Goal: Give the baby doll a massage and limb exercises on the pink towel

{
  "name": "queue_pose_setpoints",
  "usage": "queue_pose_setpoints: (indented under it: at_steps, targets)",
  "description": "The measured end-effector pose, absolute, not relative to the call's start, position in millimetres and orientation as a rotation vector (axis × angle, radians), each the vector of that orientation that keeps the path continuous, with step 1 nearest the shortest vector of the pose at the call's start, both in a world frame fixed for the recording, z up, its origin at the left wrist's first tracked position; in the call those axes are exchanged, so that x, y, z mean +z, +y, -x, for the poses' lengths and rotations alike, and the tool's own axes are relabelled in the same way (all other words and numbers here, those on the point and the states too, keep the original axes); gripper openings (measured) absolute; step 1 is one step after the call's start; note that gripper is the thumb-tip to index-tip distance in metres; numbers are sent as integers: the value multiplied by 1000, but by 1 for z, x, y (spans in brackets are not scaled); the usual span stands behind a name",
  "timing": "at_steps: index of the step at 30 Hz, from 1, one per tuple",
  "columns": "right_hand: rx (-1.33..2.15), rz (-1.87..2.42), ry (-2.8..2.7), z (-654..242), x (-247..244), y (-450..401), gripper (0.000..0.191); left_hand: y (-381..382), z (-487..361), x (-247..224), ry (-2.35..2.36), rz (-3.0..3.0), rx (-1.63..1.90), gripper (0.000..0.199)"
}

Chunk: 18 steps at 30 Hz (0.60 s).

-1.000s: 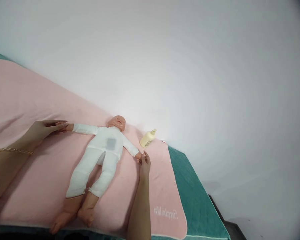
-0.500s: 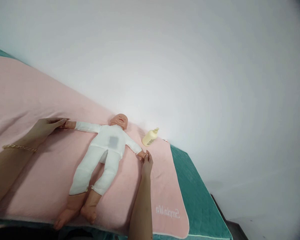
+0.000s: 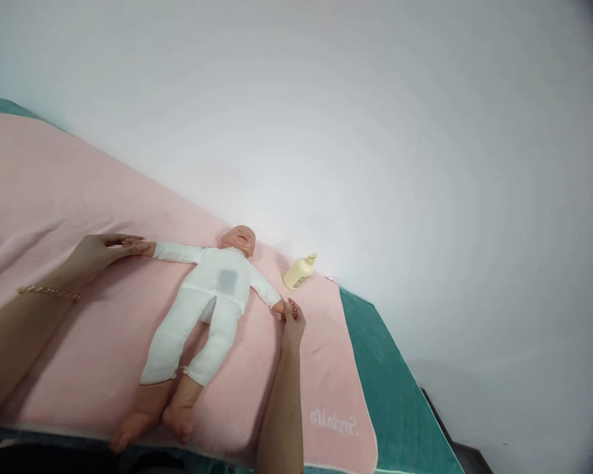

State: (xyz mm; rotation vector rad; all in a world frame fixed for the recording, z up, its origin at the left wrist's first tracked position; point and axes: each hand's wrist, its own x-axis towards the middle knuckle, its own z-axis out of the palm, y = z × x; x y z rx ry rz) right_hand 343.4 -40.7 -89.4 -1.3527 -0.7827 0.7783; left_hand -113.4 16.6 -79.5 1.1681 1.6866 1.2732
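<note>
A baby doll (image 3: 217, 280) with a white cloth body lies on its back on a pink towel (image 3: 89, 349), arms spread to both sides and feet toward me. My left hand (image 3: 101, 253), with a bracelet on the wrist, holds the doll's hand on the left between thumb and fingers. On the other side my right hand (image 3: 293, 324) pinches the doll's other hand at the end of its sleeve. The fingertips partly cover both doll hands. Just beyond my right hand a pale yellow pump bottle (image 3: 299, 272) stands on the towel.
Under the towel lies a green cover (image 3: 385, 368), which shows along the right side and the front edge. A white wall (image 3: 375, 164) rises behind the towel. Something dark (image 3: 467, 454) sits low at the right, against the wall.
My left hand has shifted slightly right, and its thumb now lies further along the doll's hand. My right hand keeps its hold. The whole view has moved a little.
</note>
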Motion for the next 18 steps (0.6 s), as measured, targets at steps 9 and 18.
queue_pose_setpoints:
  at_steps: [9,18]
  targets:
    - [763,1340,-781,-346,-94,-39,73,34,122,-104,1712,-1202,1320,77]
    - [821,1326,-782,-348,-95,-39,88,22,122,-84,1640,-1136,1187,75]
